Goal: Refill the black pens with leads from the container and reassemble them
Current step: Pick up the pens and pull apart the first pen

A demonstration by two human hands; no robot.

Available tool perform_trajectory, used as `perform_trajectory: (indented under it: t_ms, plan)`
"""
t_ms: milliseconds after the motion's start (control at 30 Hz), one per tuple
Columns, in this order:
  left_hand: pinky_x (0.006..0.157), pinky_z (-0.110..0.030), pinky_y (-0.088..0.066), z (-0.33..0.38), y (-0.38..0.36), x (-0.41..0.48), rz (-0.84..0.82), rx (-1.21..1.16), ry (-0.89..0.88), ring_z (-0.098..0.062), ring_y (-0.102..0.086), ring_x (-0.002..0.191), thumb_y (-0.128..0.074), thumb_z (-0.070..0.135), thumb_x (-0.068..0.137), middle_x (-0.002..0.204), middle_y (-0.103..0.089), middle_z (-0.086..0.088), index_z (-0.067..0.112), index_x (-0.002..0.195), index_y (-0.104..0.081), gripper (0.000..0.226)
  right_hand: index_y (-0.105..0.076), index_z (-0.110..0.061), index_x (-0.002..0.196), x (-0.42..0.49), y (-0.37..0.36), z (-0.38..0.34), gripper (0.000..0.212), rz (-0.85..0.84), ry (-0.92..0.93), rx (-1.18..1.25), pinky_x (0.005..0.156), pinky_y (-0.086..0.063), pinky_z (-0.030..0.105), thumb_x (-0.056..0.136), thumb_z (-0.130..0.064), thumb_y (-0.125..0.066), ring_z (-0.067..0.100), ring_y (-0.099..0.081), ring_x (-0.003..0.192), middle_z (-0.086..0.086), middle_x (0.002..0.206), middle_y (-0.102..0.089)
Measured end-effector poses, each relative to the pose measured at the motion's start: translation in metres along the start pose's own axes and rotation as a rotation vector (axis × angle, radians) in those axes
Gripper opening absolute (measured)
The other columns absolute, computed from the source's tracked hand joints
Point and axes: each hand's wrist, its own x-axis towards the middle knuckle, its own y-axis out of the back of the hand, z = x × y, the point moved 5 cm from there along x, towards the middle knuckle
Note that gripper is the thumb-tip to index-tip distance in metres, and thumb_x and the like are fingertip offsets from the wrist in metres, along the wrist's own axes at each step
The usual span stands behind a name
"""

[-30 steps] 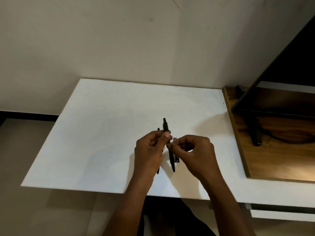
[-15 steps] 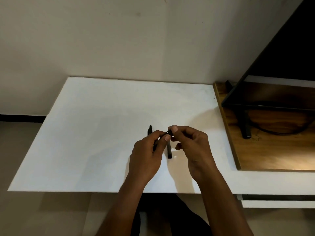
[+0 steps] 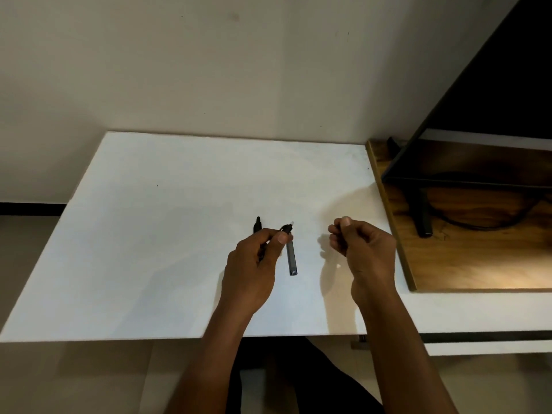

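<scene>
My left hand [image 3: 254, 264] grips a black pen [image 3: 286, 228] above the white table [image 3: 149, 234]; the pen's upper end pokes out past my thumb and shows a whitish tip. A second black pen [image 3: 257, 225] lies on the table behind that hand, mostly hidden by it. A slim dark grey lead container [image 3: 291, 258] lies flat just right of my left thumb. My right hand [image 3: 363, 249] hovers to the right, apart from the pen, thumb and fingers pinched on what looks like a small dark end cap, mostly hidden.
A raised wooden desk top [image 3: 478, 264] adjoins the table on the right, bearing a black monitor stand [image 3: 421, 216] and a cable. A plain wall stands behind the table. The near table edge runs just above my forearms.
My right hand has pulled away to the right from the pen's end, which now shows a whitish tip. The left hand keeps the pen. The view has shifted slightly.
</scene>
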Motion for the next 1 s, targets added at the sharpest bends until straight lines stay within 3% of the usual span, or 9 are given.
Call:
perform_trajectory:
  t_ms: [67,167,367,500,600,667,733,833,1000]
  plan:
    - [0.082,-0.051,-0.052,0.002,0.002,0.000,0.012,-0.041,0.005,-0.033,-0.067,0.093,-0.052,0.046,0.097,0.101,-0.071,-0.019,0.036,0.098,-0.074,0.024,-0.076,-0.015,0.095,0.001,0.002,-0.007,0.010,0.015,0.230,-0.336,0.076,-0.063,0.035,0.096,-0.015,-0.066,0.015,-0.074,0.071,0.002,0.082,-0.078]
    - [0.078,-0.048,-0.054,0.001,0.002,0.000,0.034,-0.038,0.015,-0.020,-0.067,0.079,-0.056,0.046,0.095,0.089,-0.074,-0.012,0.034,0.099,-0.074,0.022,-0.073,-0.012,0.104,-0.006,-0.013,-0.009,0.016,-0.035,0.419,-0.738,0.082,-0.057,0.032,0.091,-0.021,-0.072,0.020,-0.073,0.080,0.005,0.089,-0.078]
    - [0.074,-0.052,-0.057,-0.003,0.002,-0.001,0.075,0.000,0.018,-0.029,-0.067,0.073,-0.059,0.046,0.093,0.079,-0.072,-0.012,0.031,0.098,-0.074,0.022,-0.076,-0.015,0.088,-0.016,-0.028,0.000,0.011,-0.017,0.488,-0.968,0.066,-0.049,0.026,0.088,-0.026,-0.075,0.019,-0.066,0.078,0.002,0.085,-0.075]
    - [0.074,-0.052,-0.058,-0.007,0.002,0.000,0.066,-0.007,0.028,-0.028,-0.068,0.073,-0.061,0.047,0.092,0.079,-0.073,-0.011,0.033,0.096,-0.074,0.019,-0.078,-0.013,0.094,-0.009,-0.020,0.002,0.018,-0.008,0.417,-0.845,0.069,-0.048,0.025,0.084,-0.028,-0.079,0.018,-0.067,0.082,0.002,0.090,-0.075]
    - [0.075,-0.053,-0.058,-0.009,0.001,0.001,0.061,0.003,0.030,-0.028,-0.068,0.073,-0.062,0.045,0.092,0.078,-0.074,-0.010,0.034,0.094,-0.075,0.017,-0.078,-0.011,0.095,-0.005,-0.005,-0.006,0.020,0.098,0.318,-0.458,0.075,-0.058,0.033,0.091,-0.030,-0.072,0.017,-0.071,0.078,0.000,0.086,-0.076]
    - [0.075,-0.053,-0.057,-0.010,0.000,0.001,0.048,0.024,0.028,-0.029,-0.068,0.072,-0.063,0.044,0.092,0.076,-0.072,-0.011,0.034,0.094,-0.075,0.016,-0.078,-0.013,0.089,-0.003,0.002,-0.011,0.018,0.120,0.265,-0.277,0.068,-0.061,0.035,0.094,-0.027,-0.068,0.017,-0.072,0.070,0.000,0.077,-0.075]
    - [0.076,-0.051,-0.057,-0.011,-0.002,0.001,0.027,0.069,0.023,-0.024,-0.070,0.072,-0.062,0.045,0.092,0.073,-0.072,-0.006,0.034,0.098,-0.075,0.018,-0.078,-0.016,0.085,-0.003,-0.005,-0.010,0.012,-0.076,0.139,-0.170,0.058,-0.057,0.026,0.091,-0.024,-0.072,0.015,-0.071,0.064,0.001,0.073,-0.075]
    - [0.078,-0.044,-0.059,-0.010,-0.005,0.001,0.002,0.138,0.009,-0.015,-0.071,0.077,-0.060,0.049,0.091,0.078,-0.074,0.002,0.030,0.109,-0.074,0.029,-0.079,-0.012,0.094,-0.014,-0.025,-0.004,0.012,-0.432,-0.006,-0.093,0.058,-0.054,0.022,0.087,-0.021,-0.076,0.015,-0.072,0.067,0.006,0.081,-0.078]
    - [0.079,-0.041,-0.059,-0.009,-0.005,0.001,-0.017,0.192,-0.018,-0.012,-0.071,0.080,-0.059,0.050,0.091,0.084,-0.076,0.006,0.032,0.111,-0.074,0.031,-0.078,-0.004,0.094,-0.017,-0.028,0.002,0.010,-0.455,-0.064,-0.053,0.059,-0.055,0.019,0.087,-0.009,-0.075,0.014,-0.070,0.065,0.011,0.077,-0.077]
